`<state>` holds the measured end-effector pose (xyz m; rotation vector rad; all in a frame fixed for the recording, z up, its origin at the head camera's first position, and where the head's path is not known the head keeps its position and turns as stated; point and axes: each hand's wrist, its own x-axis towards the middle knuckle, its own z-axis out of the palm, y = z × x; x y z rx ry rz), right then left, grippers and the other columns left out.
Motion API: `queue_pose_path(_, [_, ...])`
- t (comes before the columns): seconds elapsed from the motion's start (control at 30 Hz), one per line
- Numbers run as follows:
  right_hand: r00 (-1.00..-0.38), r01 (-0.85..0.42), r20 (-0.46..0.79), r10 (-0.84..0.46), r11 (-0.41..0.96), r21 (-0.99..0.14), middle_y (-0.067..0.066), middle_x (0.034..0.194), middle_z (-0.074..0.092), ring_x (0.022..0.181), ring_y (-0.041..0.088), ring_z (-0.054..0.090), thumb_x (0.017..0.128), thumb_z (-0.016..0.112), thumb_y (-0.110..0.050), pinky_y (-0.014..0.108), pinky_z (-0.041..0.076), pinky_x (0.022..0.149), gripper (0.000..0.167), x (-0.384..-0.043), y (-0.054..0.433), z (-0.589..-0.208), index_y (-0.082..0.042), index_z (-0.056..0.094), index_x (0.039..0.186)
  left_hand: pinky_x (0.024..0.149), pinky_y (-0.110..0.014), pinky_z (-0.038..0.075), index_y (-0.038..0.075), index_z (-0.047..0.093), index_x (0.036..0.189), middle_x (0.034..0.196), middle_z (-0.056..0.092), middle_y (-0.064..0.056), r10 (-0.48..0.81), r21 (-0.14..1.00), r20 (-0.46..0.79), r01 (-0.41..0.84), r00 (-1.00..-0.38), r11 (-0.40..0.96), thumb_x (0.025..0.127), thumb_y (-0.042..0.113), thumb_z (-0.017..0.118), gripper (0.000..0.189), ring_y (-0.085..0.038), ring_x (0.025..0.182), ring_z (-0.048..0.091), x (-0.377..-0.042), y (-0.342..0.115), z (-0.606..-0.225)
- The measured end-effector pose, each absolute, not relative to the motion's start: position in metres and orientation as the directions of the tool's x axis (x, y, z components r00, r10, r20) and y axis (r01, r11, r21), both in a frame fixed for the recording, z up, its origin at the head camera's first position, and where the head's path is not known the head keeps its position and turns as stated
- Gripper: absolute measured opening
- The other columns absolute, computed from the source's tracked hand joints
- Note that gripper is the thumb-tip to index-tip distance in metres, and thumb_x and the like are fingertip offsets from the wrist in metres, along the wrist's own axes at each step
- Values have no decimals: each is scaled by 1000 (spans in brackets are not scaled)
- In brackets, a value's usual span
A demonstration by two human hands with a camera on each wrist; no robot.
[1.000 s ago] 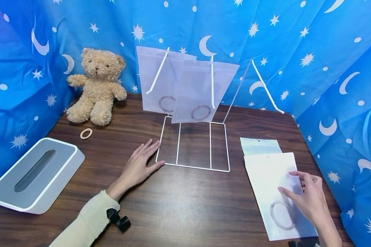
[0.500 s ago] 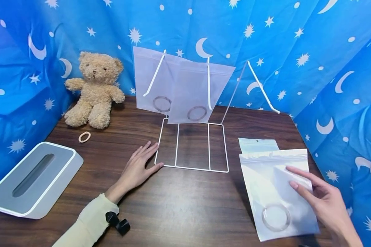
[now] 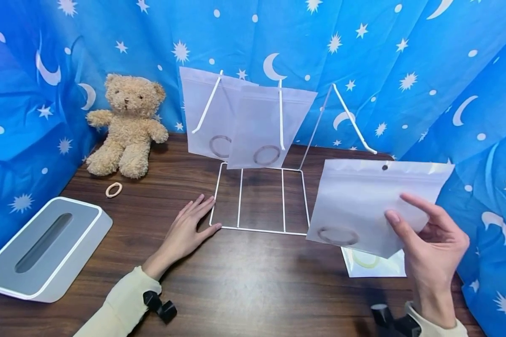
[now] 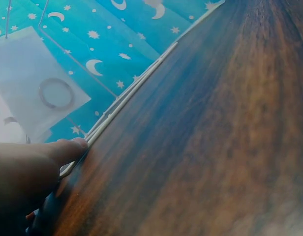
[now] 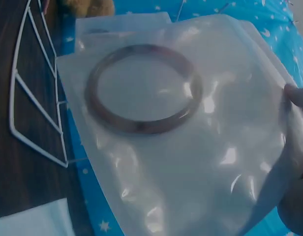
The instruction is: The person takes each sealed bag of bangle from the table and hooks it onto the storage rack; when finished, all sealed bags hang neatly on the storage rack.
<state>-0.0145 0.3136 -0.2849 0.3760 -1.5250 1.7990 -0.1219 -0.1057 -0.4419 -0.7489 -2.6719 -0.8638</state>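
Observation:
My right hand (image 3: 436,243) pinches a translucent zip bag (image 3: 362,201) by its right side, raised over the table at the right. A punched hole shows near the bag's top edge, and a brownish bangle (image 5: 95,96) lies inside it. Flat on the table, my left hand (image 3: 185,229) has its fingers straight, with fingertips and thumb at the left side of a white wire display rack (image 3: 259,230). Two similar bags, a left one (image 3: 202,103) and a middle one (image 3: 265,121), hang at the rack's left and middle prongs. Its right prong (image 3: 354,119) carries nothing.
Another bag (image 3: 394,269) with a pale green ring lies on the table, partly hidden below the raised one. A teddy bear (image 3: 128,121), a small wooden ring (image 3: 114,189) and a grey-topped tissue box (image 3: 80,262) stand at the left. Blue starry cloth (image 3: 388,37) surrounds the table.
My right hand has picked the bag up off the other one and lifted it toward the rack, tilting its top edge up. My left hand stays at the rack base.

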Motion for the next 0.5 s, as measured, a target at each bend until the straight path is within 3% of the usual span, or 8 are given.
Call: queue_pose_path(0.5, [-671,-695,658,342,18,-718,31,114,64,102,31,68,74,67,26,30,57,80,43,-38,305,-281,24,57,115,116,-49,22,6,49,144,147,47,-9,396,475,377,542,-837,693,91,44,68,68,-30,141,32,-122,-106,-441])
